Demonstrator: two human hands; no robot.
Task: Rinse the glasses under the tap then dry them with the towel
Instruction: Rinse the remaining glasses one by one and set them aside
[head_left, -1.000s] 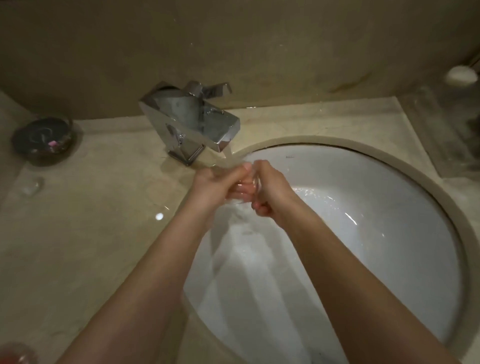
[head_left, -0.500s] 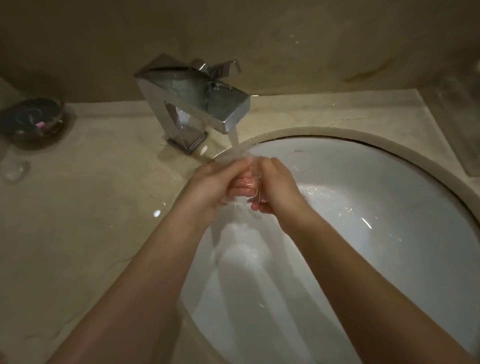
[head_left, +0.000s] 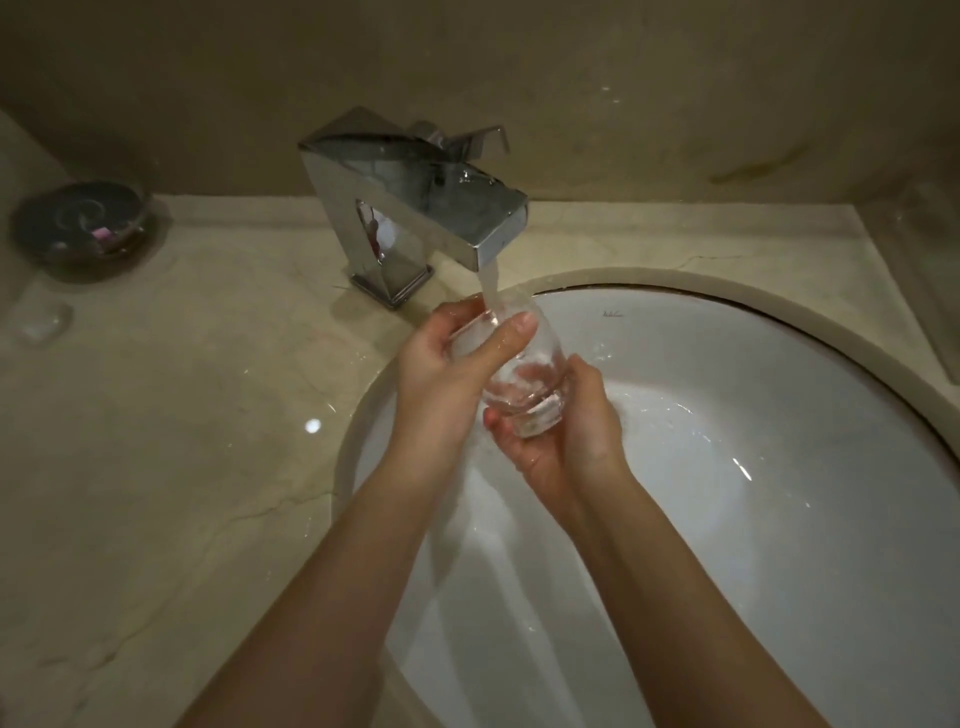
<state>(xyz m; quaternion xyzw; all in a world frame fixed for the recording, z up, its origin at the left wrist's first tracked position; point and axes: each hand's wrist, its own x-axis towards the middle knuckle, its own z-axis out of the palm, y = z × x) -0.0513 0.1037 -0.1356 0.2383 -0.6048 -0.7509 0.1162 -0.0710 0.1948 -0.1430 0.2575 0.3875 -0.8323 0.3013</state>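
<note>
A clear, thick-based glass (head_left: 514, 384) is held tilted over the left side of a round white ceramic sink (head_left: 779, 467), its mouth raised toward an angular chrome tap (head_left: 415, 208) from which a pale stream of water (head_left: 489, 286) runs into it. The left hand (head_left: 447, 374) wraps the upper part of the glass, thumb laid across the near side and fingers curled round the far side, where they show only dimly through the wet wall. The right hand (head_left: 566, 436) cups the heavy base from below, fingers curled under it and largely hidden by the glass. Both bare forearms run out of the bottom edge of the view. The sink is set under a glossy, veined beige stone counter (head_left: 156, 467), which carries droplets near the tap. By the counter's back left corner stands a dark round bowl (head_left: 83, 228), its contents too dim to make out; just in front of it lies a small pale translucent object (head_left: 41, 322), blurred. At the right edge a clear ridged tray (head_left: 930, 280) is cut off.
</note>
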